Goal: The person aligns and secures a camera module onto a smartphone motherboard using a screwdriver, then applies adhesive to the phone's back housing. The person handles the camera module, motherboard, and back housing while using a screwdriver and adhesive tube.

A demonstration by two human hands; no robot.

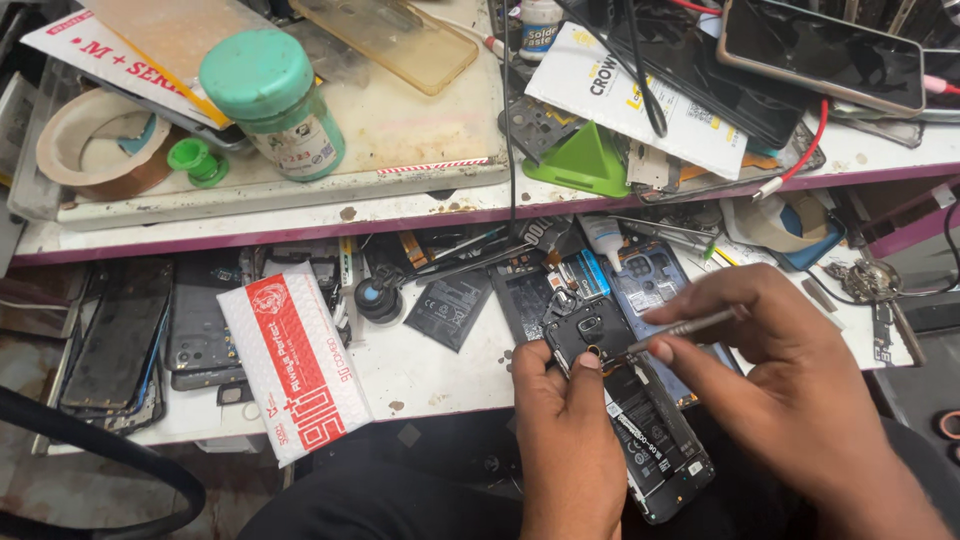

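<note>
Now hands (640, 400) work opened phone (640, 420) with screwdriver (680, 327)

Phone repair workshop — dismantled phones (120, 340).

- A red-and-white padded pouch (296, 370) lies at the lower shelf's front edge, at about eight o'clock, tilted.
- A green-capped jar (275, 100) stands on the upper shelf at eleven o'clock; its white label (302, 142) wraps the side.
- A white printed card (100, 55) with red lettering lies at ten o'clock, partly under a yellowish sheet.
- A white paper packet (640, 100) slants at one o'clock, cables across it.
- A dark phone screen (825, 55) rests at two o'clock, blank.
- The opened phone (635, 415) at six o'clock shows a black battery with a white label strip (650, 445).
</note>
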